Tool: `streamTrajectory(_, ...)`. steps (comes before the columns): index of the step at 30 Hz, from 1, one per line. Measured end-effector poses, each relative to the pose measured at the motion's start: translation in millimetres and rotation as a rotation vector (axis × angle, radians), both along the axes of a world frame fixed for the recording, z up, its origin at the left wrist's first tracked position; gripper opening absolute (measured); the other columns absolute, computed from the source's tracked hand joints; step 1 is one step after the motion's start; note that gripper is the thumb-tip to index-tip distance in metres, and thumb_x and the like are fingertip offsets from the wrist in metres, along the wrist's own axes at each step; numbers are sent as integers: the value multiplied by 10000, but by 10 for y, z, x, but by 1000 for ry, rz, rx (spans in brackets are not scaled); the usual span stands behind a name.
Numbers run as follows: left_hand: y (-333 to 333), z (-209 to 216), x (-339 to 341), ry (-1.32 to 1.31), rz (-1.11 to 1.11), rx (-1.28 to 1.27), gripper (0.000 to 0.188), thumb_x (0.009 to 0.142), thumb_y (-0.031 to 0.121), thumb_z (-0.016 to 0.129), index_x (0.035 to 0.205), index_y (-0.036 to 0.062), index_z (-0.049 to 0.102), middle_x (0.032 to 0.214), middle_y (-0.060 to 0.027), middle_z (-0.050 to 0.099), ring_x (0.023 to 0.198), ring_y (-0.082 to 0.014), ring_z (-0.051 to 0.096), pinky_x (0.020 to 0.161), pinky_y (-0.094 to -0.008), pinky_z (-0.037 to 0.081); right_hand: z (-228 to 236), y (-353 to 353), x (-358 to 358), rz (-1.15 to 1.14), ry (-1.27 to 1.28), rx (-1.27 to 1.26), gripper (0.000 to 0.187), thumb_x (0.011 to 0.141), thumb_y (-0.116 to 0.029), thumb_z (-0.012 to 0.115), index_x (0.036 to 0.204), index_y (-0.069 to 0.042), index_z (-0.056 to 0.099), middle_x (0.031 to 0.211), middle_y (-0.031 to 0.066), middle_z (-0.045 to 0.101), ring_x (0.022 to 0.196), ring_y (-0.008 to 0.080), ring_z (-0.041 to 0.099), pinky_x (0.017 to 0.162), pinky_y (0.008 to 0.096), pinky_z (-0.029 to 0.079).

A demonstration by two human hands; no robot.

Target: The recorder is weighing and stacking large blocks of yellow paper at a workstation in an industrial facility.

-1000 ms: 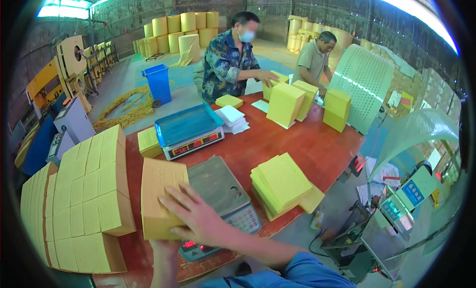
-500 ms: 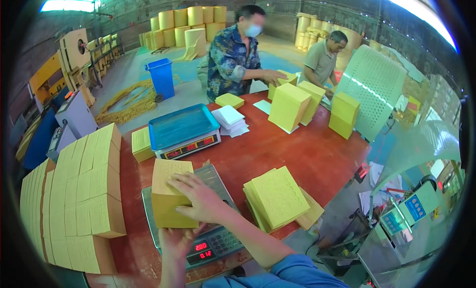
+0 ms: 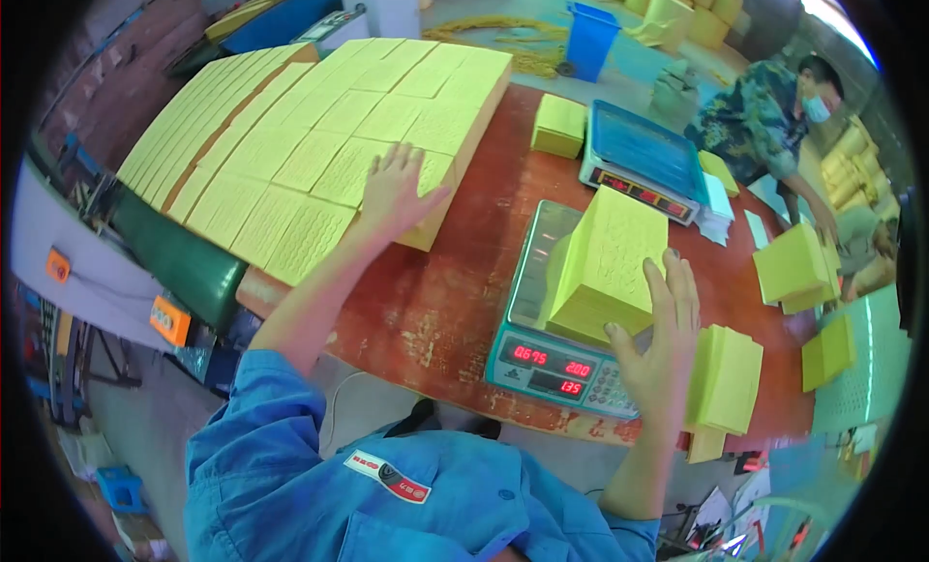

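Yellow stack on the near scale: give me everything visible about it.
The yellow stack is a squared block of thin, pale yellow sheets, seemingly paper, with layered edges showing on its near side and a faintly embossed top sheet. It sits on the steel pan of the grey digital scale, whose red display is lit, on the red-brown table. The right hand is open at its near right corner, thumb against the side; no closed grip. The left hand rests apart on the large slab of stacks.

A packing workshop, this: yellow paper stacks point(image 3: 319, 127) cover a red bench point(image 3: 435, 301). Two electronic scales point(image 3: 561, 349) sit there, a masked co-worker point(image 3: 764, 117) sorts alongside, more bundles point(image 3: 677, 1) beyond.
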State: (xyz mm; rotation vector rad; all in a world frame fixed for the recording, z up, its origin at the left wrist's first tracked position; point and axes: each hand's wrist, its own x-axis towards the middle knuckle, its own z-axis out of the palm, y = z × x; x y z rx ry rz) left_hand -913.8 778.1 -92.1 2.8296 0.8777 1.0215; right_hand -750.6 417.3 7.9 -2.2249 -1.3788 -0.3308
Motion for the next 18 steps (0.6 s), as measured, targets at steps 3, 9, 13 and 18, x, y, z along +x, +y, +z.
streamTrajectory(3,392,-196,200,319,201,51,794,826,610,590,1234,-67,510,1295,-283,497,1202,-420,472,1013,-518,365,-65,2,-441,180,85,160,668,732,-198,755,1348,-106,515,1403,168,457,1334,378,387,1091,492,320)
streamTrajectory(9,192,-419,129,475,63,-171,939,820,563,590,1423,-99,308,1487,-316,289,1421,-414,229,1168,-503,163,-609,191,-1196,303,357,133,580,818,-205,692,1348,-84,490,1392,184,451,1313,380,407,1071,479,358)
streamTrajectory(13,-393,-396,-138,468,-240,-101,930,782,530,611,1416,-89,329,1502,-306,261,1428,-422,206,1178,-508,133,-620,434,-1370,354,391,184,591,823,-186,672,1360,-65,456,1399,191,433,1305,376,411,1066,474,363)
streamTrajectory(18,-1073,-15,-834,504,-546,-37,897,740,501,643,1381,-71,384,1462,-303,324,1411,-452,222,1163,-564,139,-863,1057,-1250,420,380,225,610,824,-215,666,1374,-62,452,1391,200,455,1296,371,431,1072,468,364)
